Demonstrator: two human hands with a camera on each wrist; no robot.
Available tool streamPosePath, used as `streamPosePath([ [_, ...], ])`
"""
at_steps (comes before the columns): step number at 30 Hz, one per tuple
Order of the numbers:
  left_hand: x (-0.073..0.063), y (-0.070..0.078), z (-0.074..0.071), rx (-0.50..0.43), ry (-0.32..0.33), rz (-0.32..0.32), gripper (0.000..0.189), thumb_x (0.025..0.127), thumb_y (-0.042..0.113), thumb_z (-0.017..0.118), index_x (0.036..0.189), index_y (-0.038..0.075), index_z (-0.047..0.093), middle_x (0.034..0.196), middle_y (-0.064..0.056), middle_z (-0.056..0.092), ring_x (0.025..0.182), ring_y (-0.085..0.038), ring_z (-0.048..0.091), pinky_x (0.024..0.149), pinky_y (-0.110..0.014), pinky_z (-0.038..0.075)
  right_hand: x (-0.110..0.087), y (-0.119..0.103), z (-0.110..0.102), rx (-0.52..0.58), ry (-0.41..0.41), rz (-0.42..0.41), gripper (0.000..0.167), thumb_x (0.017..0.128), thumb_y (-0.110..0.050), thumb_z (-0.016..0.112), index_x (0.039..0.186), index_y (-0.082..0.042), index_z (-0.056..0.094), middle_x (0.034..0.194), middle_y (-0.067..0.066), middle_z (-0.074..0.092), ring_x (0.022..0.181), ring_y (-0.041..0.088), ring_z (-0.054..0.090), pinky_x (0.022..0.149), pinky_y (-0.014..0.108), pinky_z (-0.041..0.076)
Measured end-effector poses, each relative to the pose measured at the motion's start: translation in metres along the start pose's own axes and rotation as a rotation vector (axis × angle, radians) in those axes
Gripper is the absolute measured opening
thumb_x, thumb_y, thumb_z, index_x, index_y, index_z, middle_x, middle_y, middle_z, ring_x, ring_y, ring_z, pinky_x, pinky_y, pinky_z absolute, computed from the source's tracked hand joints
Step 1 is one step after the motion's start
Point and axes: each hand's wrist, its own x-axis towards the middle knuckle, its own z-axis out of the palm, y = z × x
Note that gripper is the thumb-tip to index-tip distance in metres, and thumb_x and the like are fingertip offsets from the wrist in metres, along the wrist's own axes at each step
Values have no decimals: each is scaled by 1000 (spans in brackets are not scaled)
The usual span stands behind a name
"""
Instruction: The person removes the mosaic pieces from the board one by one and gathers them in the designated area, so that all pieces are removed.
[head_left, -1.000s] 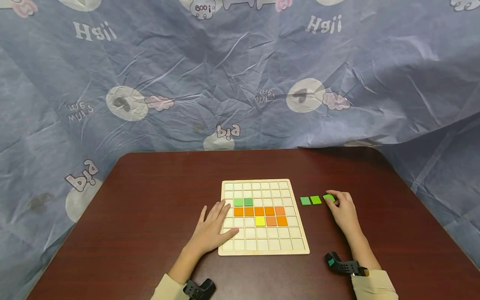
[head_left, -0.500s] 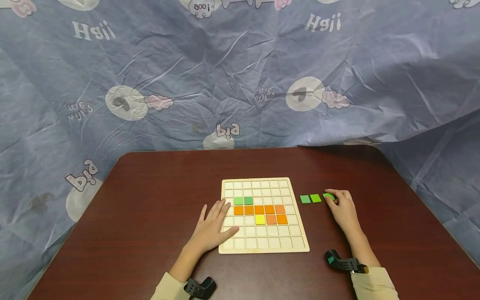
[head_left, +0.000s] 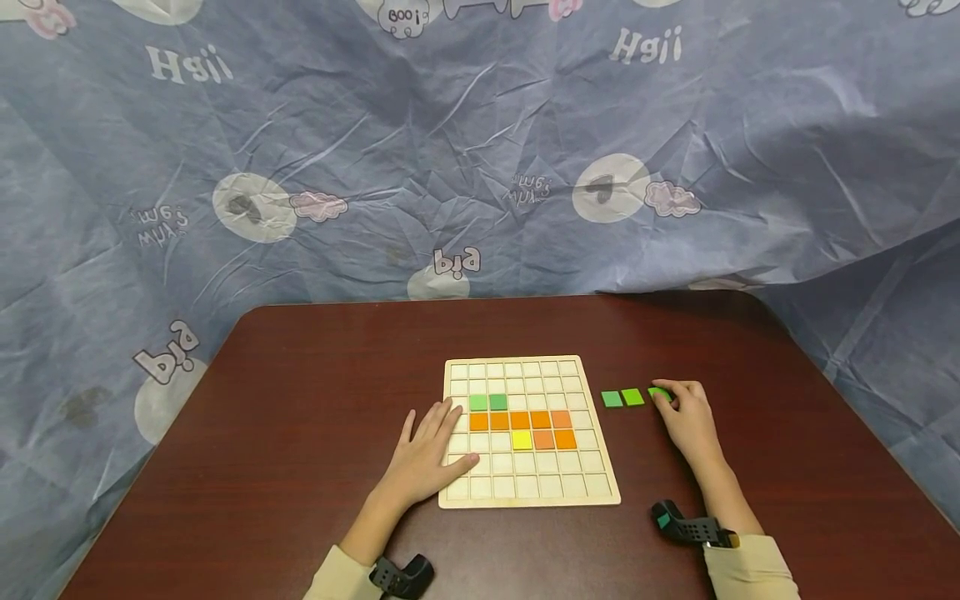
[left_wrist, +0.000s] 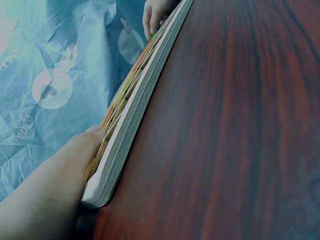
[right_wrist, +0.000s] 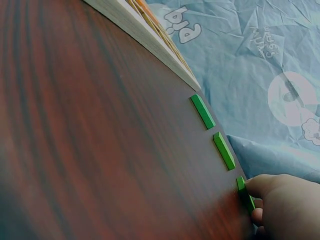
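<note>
A pale wooden grid board [head_left: 525, 486] lies on the table in front of me. My left hand [head_left: 420, 462] rests on its left edge, fingers spread and thumb on the lower left squares; the left wrist view shows the thumb [left_wrist: 75, 155] over the rim. To the right of the board, my right hand [head_left: 688, 423] pinches a green square tile [right_wrist: 244, 192] between thumb and fingers, partly covering it. That tile is at the right end of a short row, after a teal-green tile [head_left: 612, 399] and a bright green tile [head_left: 633, 397].
Set in the board's squares are two green tiles [head_left: 498, 402], a row of orange tiles [head_left: 519, 420], and below it a yellow tile [head_left: 521, 440] beside two more orange ones. A dark wooden table [head_left: 337, 358] bears everything. Behind it hangs a blue-grey printed cloth [head_left: 480, 150].
</note>
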Motion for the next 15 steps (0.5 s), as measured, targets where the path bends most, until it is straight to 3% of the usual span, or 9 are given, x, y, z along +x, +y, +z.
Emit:
streamPosePath([
  [9, 0, 0, 0, 3, 3, 7, 81, 83, 68, 37, 146, 21, 20, 153, 1, 16, 141, -18, 17, 112, -50, 2, 0, -1, 0, 29, 38, 21, 29, 93, -15, 46, 115, -1, 59, 107, 18, 42, 72, 17, 39, 62, 28, 32],
  [15, -1, 1, -1, 1, 4, 10, 81, 83, 68, 37, 146, 21, 20, 153, 1, 17, 141, -18, 17, 112, -50, 2, -1, -8, -2, 54, 97, 18, 28, 94, -17, 43, 111, -5, 61, 98, 12, 47, 70, 14, 37, 59, 25, 31],
])
